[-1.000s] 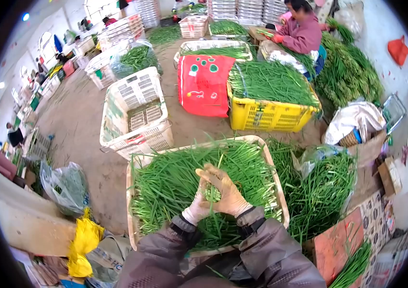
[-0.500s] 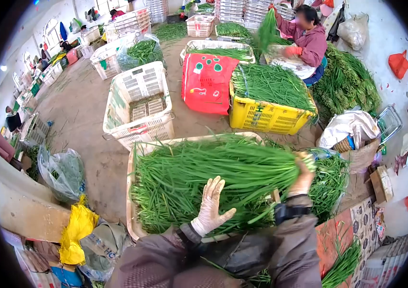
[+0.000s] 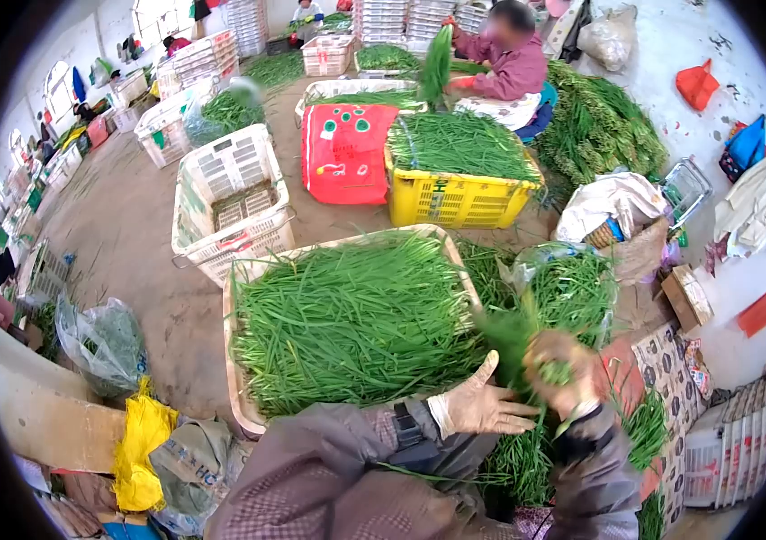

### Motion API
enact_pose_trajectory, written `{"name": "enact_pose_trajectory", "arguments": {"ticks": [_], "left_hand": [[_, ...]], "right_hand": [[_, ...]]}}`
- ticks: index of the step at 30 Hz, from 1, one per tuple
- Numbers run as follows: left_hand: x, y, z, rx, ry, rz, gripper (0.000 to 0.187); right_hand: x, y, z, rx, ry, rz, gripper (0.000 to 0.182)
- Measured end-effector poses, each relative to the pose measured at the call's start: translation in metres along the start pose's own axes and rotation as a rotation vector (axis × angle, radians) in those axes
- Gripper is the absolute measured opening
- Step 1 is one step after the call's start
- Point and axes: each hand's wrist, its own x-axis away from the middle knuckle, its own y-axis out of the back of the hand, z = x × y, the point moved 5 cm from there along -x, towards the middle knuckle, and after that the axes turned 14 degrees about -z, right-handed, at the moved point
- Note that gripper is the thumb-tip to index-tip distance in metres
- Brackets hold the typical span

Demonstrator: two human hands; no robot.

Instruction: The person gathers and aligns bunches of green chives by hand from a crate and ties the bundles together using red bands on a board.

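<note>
Nearby, chives (image 3: 347, 315) fill the beige tray (image 3: 237, 382); right hand (image 3: 561, 371) grips a bunch (image 3: 513, 335), left hand (image 3: 482, 407) open.

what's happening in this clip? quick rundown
A person in gloves is handling long green chives. The right hand grips a bunch of chives by its cut ends, held to the right of a beige tray heaped with more chives. The left hand is open, flat beside the bunch. Farther back, another person holds up a bunch next to a full yellow crate. An empty white crate stands on the floor.
</note>
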Motion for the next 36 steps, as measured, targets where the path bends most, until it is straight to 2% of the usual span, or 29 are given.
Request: {"name": "enact_pose_trajectory", "arguments": {"ticks": [1,2,3,4,5,7,10,12,13,15,16,18,19,20,21,22,23,24,25,27,29,30,31,33,34,35,36], "left_hand": [[-0.007,0.006,0.007,0.009,0.032,0.016,0.1],[-0.011,0.01,0.017,0.087,0.02,0.223,0.091],[-0.01,0.01,0.027,0.173,0.012,0.427,0.083],[-0.015,0.021,0.035,0.098,-0.151,0.024,0.055],[-0.011,0.02,0.038,0.147,-0.11,-0.126,0.043],[0.0,0.007,0.046,0.206,0.016,-0.014,0.042],[-0.006,0.037,0.053,0.019,0.059,-0.268,0.036],[-0.004,0.064,0.03,-0.589,-0.326,-0.533,0.033],[-0.004,0.082,0.023,-0.887,-0.576,-0.348,0.04],[-0.005,0.072,0.024,-1.087,-0.735,-0.159,0.051],[-0.009,0.072,0.026,-1.008,-0.643,-0.188,0.05],[-0.007,0.046,0.035,-0.852,-0.463,-0.255,0.05],[-0.004,0.026,0.045,-0.622,-0.352,-0.284,0.052],[0.0,0.006,0.056,-0.384,-0.253,-0.326,0.054],[-0.005,-0.014,0.065,-0.37,-0.16,-0.285,0.058],[-0.008,-0.012,0.063,-0.423,-0.142,-0.282,0.058],[-0.012,-0.009,0.061,-0.475,-0.124,-0.276,0.057],[-0.013,-0.012,0.064,-0.473,-0.11,-0.3,0.06],[-0.014,-0.015,0.067,-0.471,-0.097,-0.323,0.062],[-0.02,-0.03,0.072,-0.656,-0.124,-0.285,0.064],[-0.037,-0.029,0.07,-0.865,-0.222,-0.23,0.065],[-0.039,-0.045,0.079,-0.893,-0.24,-0.256,0.066],[-0.04,-0.069,0.083,-1.022,-0.369,-0.226,0.072],[-0.058,-0.063,0.081,-1.183,-0.403,-0.178,0.078],[-0.066,-0.06,0.081,-1.236,-0.323,-0.157,0.083],[-0.076,-0.057,0.075,-1.335,-0.402,-0.119,0.084],[-0.087,-0.049,0.07,-1.429,-0.487,-0.079,0.084]], "right_hand": [[0.019,-0.008,0.011,-0.007,0.075,0.073,0.027],[0.04,-0.018,0.023,0.115,0.101,0.222,0.026],[0.048,-0.032,0.043,0.061,0.19,0.384,0.039],[0.059,-0.037,0.053,0.151,0.269,0.453,0.044],[0.073,-0.04,0.062,0.244,0.338,0.515,0.049],[0.088,-0.04,0.075,0.32,0.406,0.574,0.056],[0.109,-0.037,0.081,0.406,0.501,0.561,0.063],[0.121,-0.039,0.082,0.467,0.527,0.595,0.062],[0.121,-0.034,0.09,0.398,0.465,0.591,0.063],[0.122,-0.025,0.103,0.242,0.315,0.443,0.065],[0.117,-0.014,0.112,0.186,0.275,0.378,0.065],[0.117,0.009,0.116,-0.117,0.183,0.218,0.06],[0.118,0.022,0.116,-0.271,0.139,0.14,0.058],[0.125,0.043,0.115,-0.238,0.073,0.052,0.05],[0.133,0.064,0.105,-0.227,0.014,-0.092,0.044],[0.148,0.084,0.094,-0.064,-0.101,-0.332,0.039],[0.174,0.095,0.06,-0.153,-0.391,-0.576,0.039],[0.179,0.11,0.051,-0.116,-0.504,-0.79,0.049],[0.189,0.112,0.033,-0.265,-0.663,-0.823,0.057],[0.214,0.107,-0.012,-0.578,-0.976,-0.881,0.074],[0.214,0.092,-0.029,-0.833,-0.961,-0.531,0.085],[0.204,0.089,-0.023,-0.957,-0.855,-0.502,0.077],[0.19,0.09,-0.012,-1.02,-0.782,-0.552,0.071],[0.187,0.103,-0.018,-0.89,-0.781,-0.666,0.065],[0.187,0.108,-0.026,-0.889,-0.735,-0.723,0.061],[0.191,0.109,-0.034,-0.89,-0.802,-0.715,0.06],[0.193,0.111,-0.042,-0.84,-0.767,-0.693,0.06]]}}
